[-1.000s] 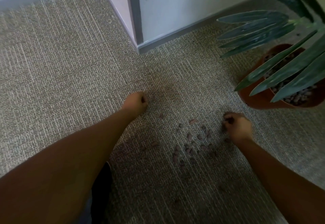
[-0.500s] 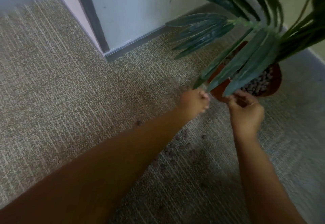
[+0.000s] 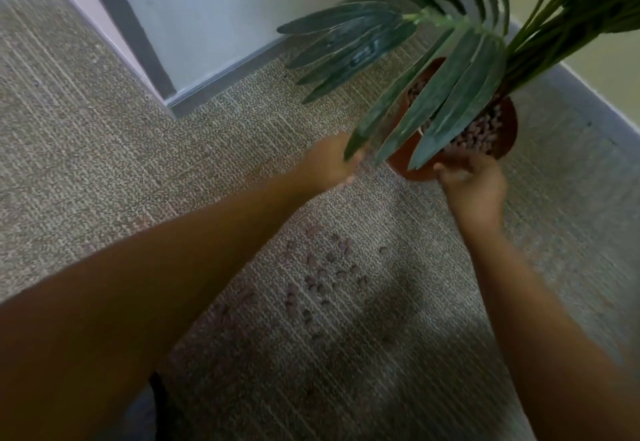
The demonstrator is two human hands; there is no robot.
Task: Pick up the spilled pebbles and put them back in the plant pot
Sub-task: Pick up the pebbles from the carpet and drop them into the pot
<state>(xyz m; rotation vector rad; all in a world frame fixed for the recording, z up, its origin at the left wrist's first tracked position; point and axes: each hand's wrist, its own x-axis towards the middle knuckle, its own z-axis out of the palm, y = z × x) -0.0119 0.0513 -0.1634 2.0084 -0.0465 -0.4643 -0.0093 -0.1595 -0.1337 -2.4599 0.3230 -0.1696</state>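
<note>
Lying scattered on the carpet, the spilled pebbles sit at 6 o'clock of the terracotta plant pot. Right hand cups loosely at its rim; left hand is curled closed, contents hidden, under palm leaves.

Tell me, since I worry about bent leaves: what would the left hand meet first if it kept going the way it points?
Probably the drooping leaf whose tip overlaps the left hand; the pot comes after. Depth is unclear.
</note>
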